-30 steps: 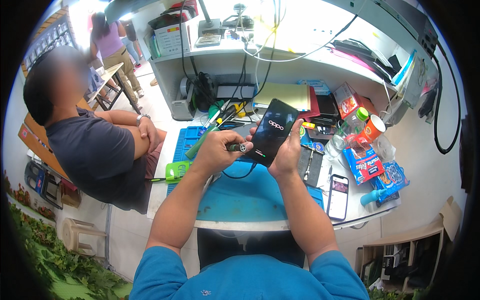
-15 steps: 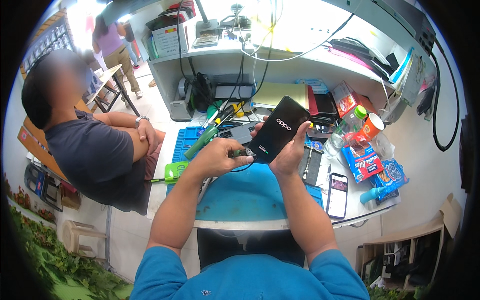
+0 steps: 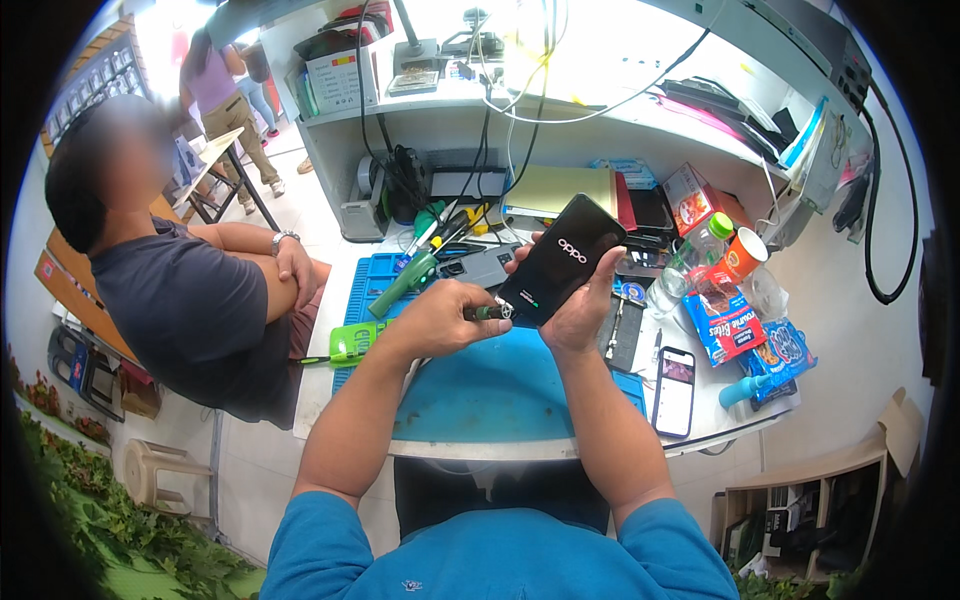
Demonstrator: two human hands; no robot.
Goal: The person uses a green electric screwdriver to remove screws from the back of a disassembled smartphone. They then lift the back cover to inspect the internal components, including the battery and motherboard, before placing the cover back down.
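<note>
A black smartphone (image 3: 565, 260) is gripped in my right hand (image 3: 580, 318), tilted above the work mat. Its screen is lit with a white logo and a small green mark. My left hand (image 3: 450, 318) is closed on a small dark green cylinder with a silvery end (image 3: 488, 313). That silvery end is close to the phone's lower corner; I cannot tell whether they touch. Beneath both hands lies a blue work mat (image 3: 480, 400). A second phone (image 3: 675, 390), its screen lit, rests on the table to the right of my right forearm.
Left of the mat are a green-handled tool (image 3: 405, 285) and a bright green pouch (image 3: 352, 343). To the right stand a clear bottle (image 3: 685, 265), an orange cup (image 3: 742, 255) and snack packets (image 3: 725, 320). A person with folded arms (image 3: 190, 290) sits at the left. Cables hang from the shelf (image 3: 420, 115).
The phone has shifted slightly right. The small cylinder in my left hand has turned, and the dark cord that curved beneath it is out of sight.
</note>
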